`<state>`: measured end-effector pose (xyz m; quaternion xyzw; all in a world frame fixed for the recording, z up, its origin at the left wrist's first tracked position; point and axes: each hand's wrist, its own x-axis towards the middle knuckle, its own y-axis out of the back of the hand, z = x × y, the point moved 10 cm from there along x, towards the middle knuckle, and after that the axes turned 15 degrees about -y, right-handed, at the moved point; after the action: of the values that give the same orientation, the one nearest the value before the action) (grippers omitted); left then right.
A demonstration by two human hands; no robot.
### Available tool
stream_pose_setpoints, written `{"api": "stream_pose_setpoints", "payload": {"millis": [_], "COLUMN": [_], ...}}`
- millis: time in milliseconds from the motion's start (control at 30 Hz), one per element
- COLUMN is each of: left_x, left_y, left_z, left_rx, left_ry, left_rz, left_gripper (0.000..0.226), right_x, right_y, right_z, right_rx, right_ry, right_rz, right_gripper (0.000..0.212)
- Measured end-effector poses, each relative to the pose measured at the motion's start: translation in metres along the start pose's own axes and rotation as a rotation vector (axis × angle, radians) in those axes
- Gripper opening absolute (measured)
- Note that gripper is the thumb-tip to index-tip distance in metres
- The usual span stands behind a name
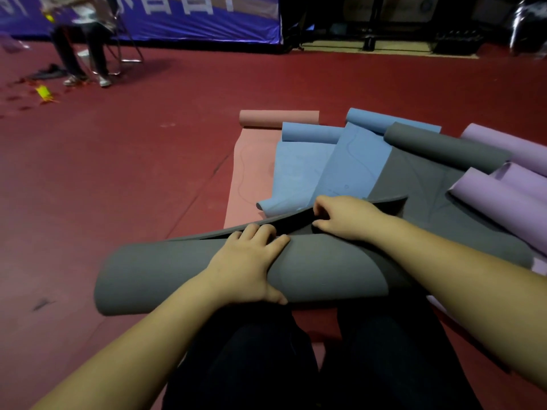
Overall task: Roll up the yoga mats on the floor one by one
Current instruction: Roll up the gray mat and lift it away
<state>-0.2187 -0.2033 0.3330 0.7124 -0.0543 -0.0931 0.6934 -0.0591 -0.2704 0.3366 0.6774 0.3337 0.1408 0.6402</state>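
Grey mat (183, 273) lies partly rolled on the floor (118, 173) beneath our fingers. We note the left hand (245, 264) pressing its roll, fingers spread and thumb underneath; the right hand (343, 216) pinches the mat's loose edge just beyond.

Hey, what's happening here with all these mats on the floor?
A person is rolling up a grey yoga mat on the red floor. The left hand presses on top of the roll, while the right hand pinches the mat's loose edge. Beyond it, pink, blue and purple mats lie overlapping, only partly rolled.
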Motion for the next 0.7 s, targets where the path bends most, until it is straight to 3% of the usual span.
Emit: {"api": "stream_pose_setpoints", "payload": {"millis": [133,233,300,433,533,600,700], "left_x": [0.005,0.007,0.007,0.011,0.024,0.033,0.044], "left_y": [0.001,-0.001,0.001,0.002,0.002,0.002,-0.014], "left_z": [-0.003,-0.006,-0.009,-0.025,-0.041,-0.052,-0.077], "left_rx": [0.01,0.009,-0.005,-0.076,-0.07,-0.082,-0.302], "left_ry": [-0.027,-0.043,-0.039,0.011,0.013,0.035,0.203], "left_rz": [0.008,0.012,0.079,0.181,0.203,0.189,0.068], "left_gripper": [0.114,0.111,0.1,0.072,0.063,0.062,0.06], "right_x": [0.021,0.038,0.046,0.044,0.025,0.012,-0.004], "right_y": [0.004,0.016,0.015,0.0,0.007,0.004,-0.011], "right_z": [-0.01,-0.019,-0.022,-0.012,-0.012,-0.013,-0.009], "right_rx": [-0.139,-0.226,-0.204,0.025,0.007,-0.027,0.029], "right_ry": [-0.11,-0.093,-0.041,-0.043,-0.021,-0.016,-0.049], "right_rz": [0.214,0.302,0.268,0.039,0.064,0.069,0.026], "right_gripper": [0.037,0.035,0.036,0.026,0.028,0.029,0.032]}}
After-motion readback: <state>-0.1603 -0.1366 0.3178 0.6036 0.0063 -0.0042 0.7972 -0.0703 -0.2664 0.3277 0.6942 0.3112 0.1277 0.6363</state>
